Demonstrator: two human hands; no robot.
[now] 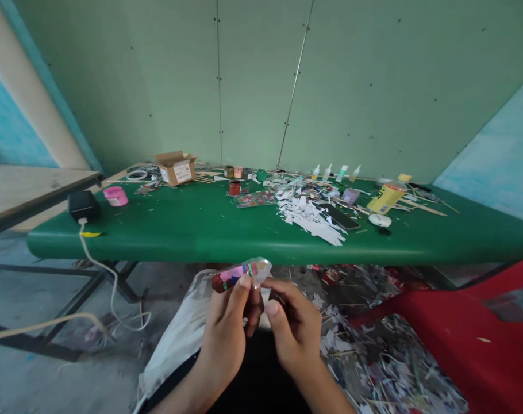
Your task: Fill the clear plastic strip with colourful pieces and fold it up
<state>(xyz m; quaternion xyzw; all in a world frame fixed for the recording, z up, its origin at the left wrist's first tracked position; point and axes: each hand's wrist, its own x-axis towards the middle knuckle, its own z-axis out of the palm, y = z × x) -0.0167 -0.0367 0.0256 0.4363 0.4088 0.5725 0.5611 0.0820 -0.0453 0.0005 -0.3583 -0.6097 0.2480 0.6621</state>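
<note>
A small clear plastic piece painted pink, dark red, blue and green (229, 277) is held in front of my lap, just below the table's front edge. My left hand (227, 328) grips it from below, with the thumb pressed on its near side. Its right end is see-through and pale. My right hand (298, 325) is beside that end, fingers curled in and the index fingertip close against the piece. What lies between its thumb and fingers, if anything, is hidden.
Paper scraps (308, 215), a phone (338, 216), a yellow-labelled bottle (386, 196) and small glue bottles (327, 172) lie on the green table (179, 230). A cardboard box (177, 169), paint jars, a pink jar (115, 196) and a black adapter (83, 205) stand leftward. A red chair (451, 328) is at right.
</note>
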